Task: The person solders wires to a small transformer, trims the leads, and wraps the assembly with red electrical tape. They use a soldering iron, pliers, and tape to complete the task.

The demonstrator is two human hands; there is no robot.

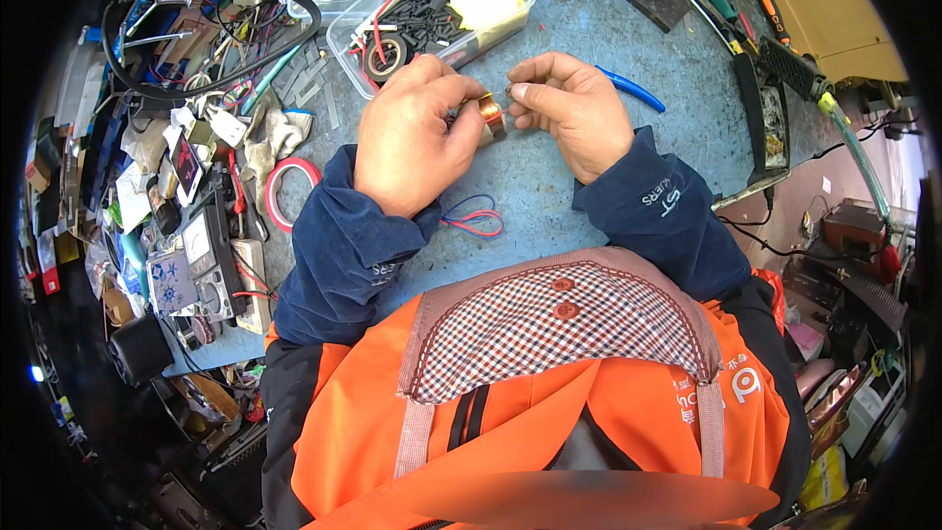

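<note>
"Blue worktop [545, 226], and a big mess [211, 128] on the left! Where are the hands?"

"Both are over the worktop, side by side. The left hand [407, 137] has the coil [490, 109]. Its grip is clamped on it, and the shiny copper bit pokes out."

"And the right hand [574, 116]?"

"Its thumb and finger are close together, just beside the coil. I cannot tell if that grip is clamped on something tiny."

"What is near them?"

"Past the left hand is a clear box [498, 31] of black bits. A bent blue thing [633, 89] lies near the right hand."

"And closer to the person?"

"Thin red and blue wire [471, 228] lies between the sleeves [662, 211]."
</note>
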